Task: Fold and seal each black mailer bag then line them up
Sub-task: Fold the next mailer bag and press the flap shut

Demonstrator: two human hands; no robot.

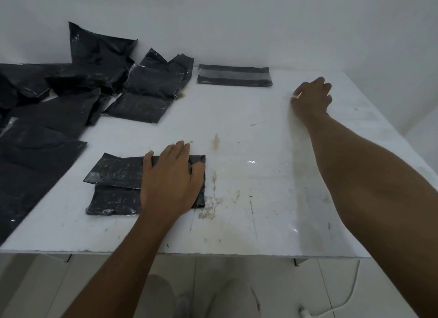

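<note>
Left hand point(170, 177) atop folded black mailer bag point(113, 175)

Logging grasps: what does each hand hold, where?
The left hand presses the folded mailer at its right end; for the right hand it cannot be told.

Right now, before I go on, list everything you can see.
Near mailer: one, black, folded, front centre of table.
Far mailer: one, black with grey band, folded, far edge by wall.
Loose mailers: pile, count unclear, black, left side of table.
Table: one, white, stained.
Cable: one, white, floor at lower right.
Left hand: presses on near mailer.
Right hand: fingers curled, far right of table; unclear whether it holds anything.
</note>
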